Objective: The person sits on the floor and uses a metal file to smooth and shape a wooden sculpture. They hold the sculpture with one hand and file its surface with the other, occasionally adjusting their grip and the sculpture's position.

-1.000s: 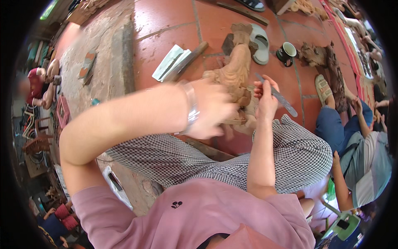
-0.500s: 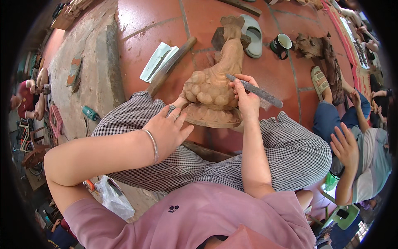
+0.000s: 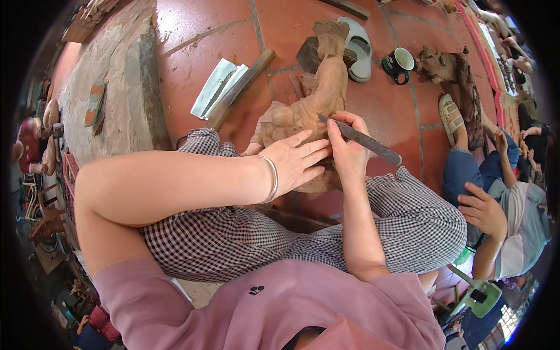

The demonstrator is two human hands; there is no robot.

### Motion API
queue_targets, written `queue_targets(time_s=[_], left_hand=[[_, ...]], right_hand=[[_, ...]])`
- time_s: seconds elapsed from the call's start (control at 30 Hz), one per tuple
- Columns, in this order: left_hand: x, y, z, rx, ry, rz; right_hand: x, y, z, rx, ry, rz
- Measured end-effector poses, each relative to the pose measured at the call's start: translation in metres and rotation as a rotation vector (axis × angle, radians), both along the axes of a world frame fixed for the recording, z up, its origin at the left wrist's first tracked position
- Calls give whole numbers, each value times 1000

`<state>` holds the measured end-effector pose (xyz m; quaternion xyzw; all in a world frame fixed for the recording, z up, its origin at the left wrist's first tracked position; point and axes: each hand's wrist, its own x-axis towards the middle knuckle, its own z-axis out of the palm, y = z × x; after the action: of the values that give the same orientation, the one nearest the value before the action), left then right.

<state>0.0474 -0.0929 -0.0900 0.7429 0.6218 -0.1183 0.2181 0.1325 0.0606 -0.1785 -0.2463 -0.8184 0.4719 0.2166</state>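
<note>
A carved wooden statue (image 3: 330,81) stands upright on the floor between my knees, with a rounded, lumpy lower part and a flared base. My left hand (image 3: 294,163) lies across its lower part, palm down, fingers stretched and slightly apart, hiding much of the base. In my right hand (image 3: 351,153) is a flat grey file (image 3: 373,146), gripped between thumb and fingers. The file's narrow tip meets or nearly meets the right side of the statue's middle. A silver bangle circles my left wrist.
Beyond the statue are a grey slipper (image 3: 359,55), a dark mug (image 3: 400,63) and a rough piece of wood (image 3: 437,64). Left of it, a wooden bar (image 3: 242,87) lies by folded paper (image 3: 213,87). Another person's hand (image 3: 484,211) is raised at the right. A stone slab (image 3: 125,81) lies left.
My left hand has moved right, from beside the statue's base onto its lower part. The statue's upper part leans slightly differently. The file has shifted slightly down, still in my right hand.
</note>
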Motion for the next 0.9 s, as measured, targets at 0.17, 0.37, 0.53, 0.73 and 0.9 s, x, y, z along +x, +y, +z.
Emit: queue_targets(time_s=[0.17, 0.37, 0.53, 0.73, 0.9], left_hand=[[1, -6, -26, 9, 6, 3], [3, -1, -26, -35, 16, 9], [-4, -2, -27, -30, -88, 23], [-5, -4, -31, -9, -96, 24], [-7, -7, -35, -14, -115, 23]], right_hand=[[1, 0, 0, 34, -55, -5], [-7, -7, 3, -41, -23, -12], [-5, -3, 5, -272, -13, -29], [-6, 0, 1, -112, -18, -14], [-8, -4, -5, 6, 53, -3]])
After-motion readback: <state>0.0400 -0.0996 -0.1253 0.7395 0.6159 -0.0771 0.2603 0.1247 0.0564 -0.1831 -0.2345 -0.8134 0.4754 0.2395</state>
